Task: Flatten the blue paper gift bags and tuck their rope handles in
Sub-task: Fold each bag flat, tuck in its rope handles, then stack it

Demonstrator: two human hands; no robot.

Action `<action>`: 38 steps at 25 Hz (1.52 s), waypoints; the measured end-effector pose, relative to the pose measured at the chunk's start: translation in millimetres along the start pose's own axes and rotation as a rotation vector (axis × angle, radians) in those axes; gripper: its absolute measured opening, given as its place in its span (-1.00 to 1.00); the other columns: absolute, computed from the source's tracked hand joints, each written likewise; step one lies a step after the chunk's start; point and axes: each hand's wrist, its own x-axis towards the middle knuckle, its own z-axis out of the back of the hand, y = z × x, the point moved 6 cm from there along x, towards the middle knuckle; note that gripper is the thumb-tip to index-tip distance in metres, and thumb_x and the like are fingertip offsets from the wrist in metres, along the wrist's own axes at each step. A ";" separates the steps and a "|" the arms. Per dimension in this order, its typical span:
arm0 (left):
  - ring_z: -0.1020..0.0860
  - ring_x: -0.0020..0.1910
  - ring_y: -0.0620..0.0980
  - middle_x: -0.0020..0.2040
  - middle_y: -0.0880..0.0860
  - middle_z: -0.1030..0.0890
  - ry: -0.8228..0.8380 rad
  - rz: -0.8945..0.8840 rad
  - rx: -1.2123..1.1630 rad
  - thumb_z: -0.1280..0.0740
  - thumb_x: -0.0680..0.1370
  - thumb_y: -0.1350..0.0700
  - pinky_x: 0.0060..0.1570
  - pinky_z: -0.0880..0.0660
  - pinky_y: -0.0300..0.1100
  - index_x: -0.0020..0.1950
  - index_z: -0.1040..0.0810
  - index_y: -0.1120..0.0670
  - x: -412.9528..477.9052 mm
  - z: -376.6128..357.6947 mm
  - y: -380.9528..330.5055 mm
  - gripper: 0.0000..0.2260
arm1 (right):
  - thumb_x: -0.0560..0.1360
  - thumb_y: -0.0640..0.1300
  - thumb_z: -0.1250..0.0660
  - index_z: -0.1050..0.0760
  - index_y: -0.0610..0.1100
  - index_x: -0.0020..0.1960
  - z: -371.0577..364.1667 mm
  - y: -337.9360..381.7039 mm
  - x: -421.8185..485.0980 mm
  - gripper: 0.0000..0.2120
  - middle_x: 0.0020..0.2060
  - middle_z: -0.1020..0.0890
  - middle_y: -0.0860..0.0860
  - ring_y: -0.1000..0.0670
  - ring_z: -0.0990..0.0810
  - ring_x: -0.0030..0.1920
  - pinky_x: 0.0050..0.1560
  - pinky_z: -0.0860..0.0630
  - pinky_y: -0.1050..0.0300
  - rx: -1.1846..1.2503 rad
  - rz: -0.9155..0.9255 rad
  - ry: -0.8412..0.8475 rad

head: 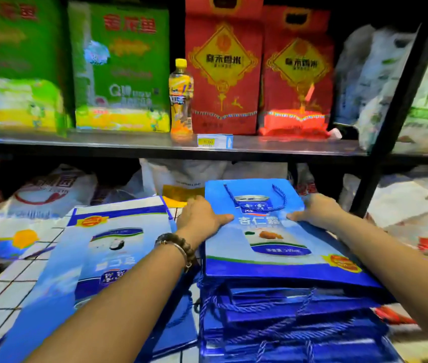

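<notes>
Two hands on the top blue bag (273, 247)

Lying flat on a stack of blue bags (294, 326), printed face up, at the right of a white tiled surface (5, 286). Left hand (203, 216) clamped on the left edge: thumb laid across the face, fingers curled down over the side. Right hand (315, 209) gripping the opposite edge the same way, thumb pointing inward. Rope handle (283, 197) not yet tucked, looped loose over the upper part of the face, between the two hands. More rope loops spilling from the near edges of the stack. Just beside the stack, to the left, another flattened blue bag (108, 258), partly under the left forearm. Beaded bracelet (178, 247) on the left wrist. On the dark shelf (129, 142) above: green sacks (121, 66), a yellow-capped bottle (181, 98), red sacks (223, 66), a price tag (214, 141) on the front lip. White sacks (50, 195) on the lower level behind the bags, blurred.
</notes>
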 end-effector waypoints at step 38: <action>0.03 0.29 -0.51 0.32 -0.45 0.00 0.193 -0.258 0.225 0.22 0.10 -0.61 0.20 0.15 -0.59 0.40 -0.22 -0.27 -239.2 96.1 120.3 -0.05 | 0.29 0.49 0.31 -0.18 0.26 0.39 -11.1 173.6 -186.4 -0.23 0.40 -0.26 0.27 0.12 -0.29 0.38 0.36 -0.24 0.11 -0.174 0.794 0.122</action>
